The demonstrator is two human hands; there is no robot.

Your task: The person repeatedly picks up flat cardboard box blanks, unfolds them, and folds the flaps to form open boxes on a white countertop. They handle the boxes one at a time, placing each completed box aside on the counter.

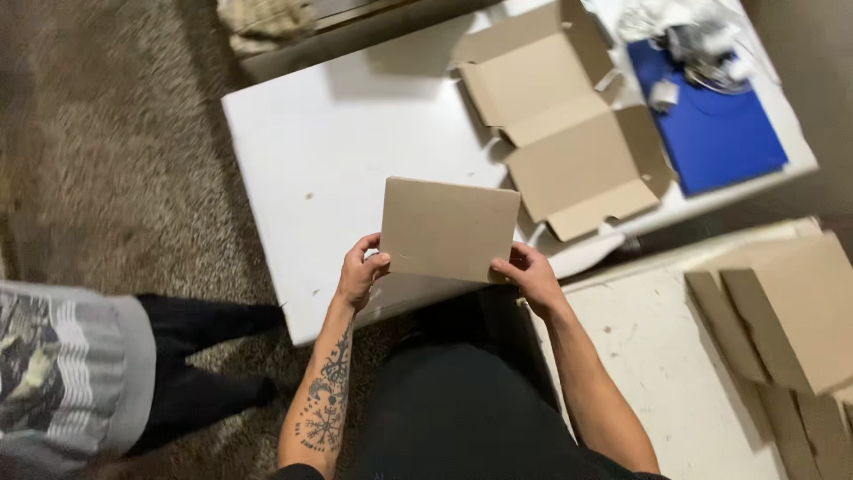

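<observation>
At far left, another person's dark trouser legs (209, 356) are seen on the carpet. A closed, flat cardboard box (449, 228) is held above the white worktop (329, 151), pinched at its lower corners by the left hand (360, 271) and the right hand (530, 276). Beyond it, an unfolded box (560, 124) is left lying open. A stack of flat cardboard (791, 311) is seen at right.

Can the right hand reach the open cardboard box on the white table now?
Probably yes, but not at once. The right hand holds the closed flat box together with the left hand. The open cardboard box lies just beyond it on the white table, nothing between.
</observation>
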